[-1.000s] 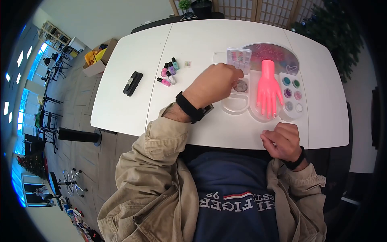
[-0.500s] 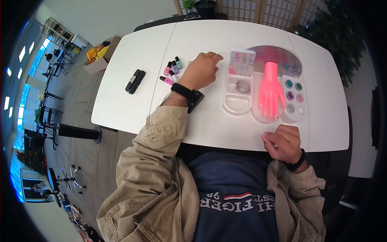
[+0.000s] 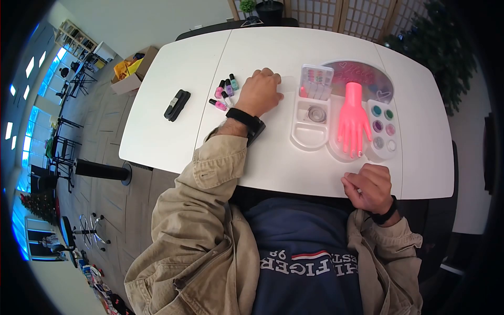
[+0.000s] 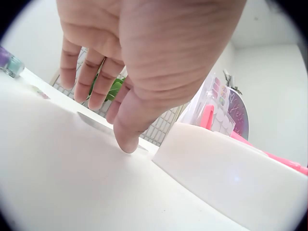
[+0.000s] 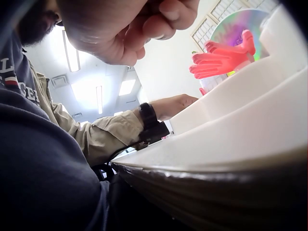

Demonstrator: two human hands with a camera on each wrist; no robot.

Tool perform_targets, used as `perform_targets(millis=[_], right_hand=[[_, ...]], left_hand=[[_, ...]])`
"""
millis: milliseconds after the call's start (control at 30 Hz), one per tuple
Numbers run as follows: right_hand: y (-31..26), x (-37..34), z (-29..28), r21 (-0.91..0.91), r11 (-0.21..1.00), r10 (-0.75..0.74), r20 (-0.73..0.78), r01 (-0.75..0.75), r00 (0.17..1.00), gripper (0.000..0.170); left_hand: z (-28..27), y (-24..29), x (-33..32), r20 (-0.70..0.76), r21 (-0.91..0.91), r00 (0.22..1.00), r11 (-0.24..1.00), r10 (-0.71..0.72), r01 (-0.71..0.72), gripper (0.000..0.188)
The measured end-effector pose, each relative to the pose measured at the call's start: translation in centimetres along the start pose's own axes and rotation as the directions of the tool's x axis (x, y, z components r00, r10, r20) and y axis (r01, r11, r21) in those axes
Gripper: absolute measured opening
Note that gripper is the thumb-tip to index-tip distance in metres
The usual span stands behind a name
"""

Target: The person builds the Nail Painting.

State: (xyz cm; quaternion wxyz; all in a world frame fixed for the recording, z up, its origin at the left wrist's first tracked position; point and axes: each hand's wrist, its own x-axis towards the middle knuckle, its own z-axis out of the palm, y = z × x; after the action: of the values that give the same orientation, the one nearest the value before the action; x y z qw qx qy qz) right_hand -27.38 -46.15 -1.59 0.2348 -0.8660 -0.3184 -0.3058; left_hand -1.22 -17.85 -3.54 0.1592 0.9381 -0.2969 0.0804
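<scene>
My left hand reaches over the white table beside several nail polish bottles. In the left wrist view its fingers hang fairly straight, with nothing visible between them and the thumb. The thumb tip is right at a clear thin flat piece lying on the table. A small printed sticker lies beyond the fingers; in the head view the hand covers it. My right hand rests near the table's front edge, fingers loosely curled, holding nothing that shows. A pink model hand lies fingers-forward in front of it.
Left of the model hand is a white tray with a coiled clear item and an upright clear case. Glitter pots sit right, a round decorated mirror behind. A black object lies far left.
My left hand has moved from over the white tray leftwards to beside the nail polish bottles, its fingers lowering toward the table. My right hand has stayed in place.
</scene>
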Motion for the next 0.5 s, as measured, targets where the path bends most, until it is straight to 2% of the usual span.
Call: perform_targets(millis=[33, 133, 233, 333, 433, 500], right_hand=[[0.0, 0.1, 0.0, -0.004, 1.0, -0.002, -0.003, 0.002, 1.0, 0.022], [0.0, 0.1, 0.0, -0.007, 1.0, -0.001, 0.005, 0.002, 1.0, 0.022], [0.0, 0.2, 0.1, -0.002, 1.0, -0.004, 0.005, 0.004, 1.0, 0.023], [0.0, 0.2, 0.0, 0.001, 1.0, -0.005, 0.005, 0.005, 1.0, 0.023], [0.0, 0.2, 0.1, 0.004, 1.0, -0.007, 0.005, 0.007, 1.0, 0.023], [0.0, 0.2, 0.1, 0.003, 1.0, -0.008, 0.004, 0.008, 1.0, 0.023]], left_hand=[[0.7, -0.5, -0.1, -0.081, -0.015, 0.996, 0.999, 0.04, -0.042, 0.034], [1.4, -1.2, 0.5, 0.0, -0.121, 0.999, 0.991, 0.053, -0.052, 0.037], [0.4, -0.7, 0.7, 0.068, -0.075, 0.997, 0.997, -0.021, 0.026, 0.038], [-0.6, -0.2, 0.4, 0.039, -0.023, 0.999, 0.999, -0.027, 0.028, 0.037], [0.0, -0.7, 0.8, 0.033, -0.035, 0.993, 0.993, -0.11, 0.111, 0.036], [-0.1, -0.5, 0.7, 0.041, 0.008, 0.997, 0.998, -0.059, 0.059, 0.035]])
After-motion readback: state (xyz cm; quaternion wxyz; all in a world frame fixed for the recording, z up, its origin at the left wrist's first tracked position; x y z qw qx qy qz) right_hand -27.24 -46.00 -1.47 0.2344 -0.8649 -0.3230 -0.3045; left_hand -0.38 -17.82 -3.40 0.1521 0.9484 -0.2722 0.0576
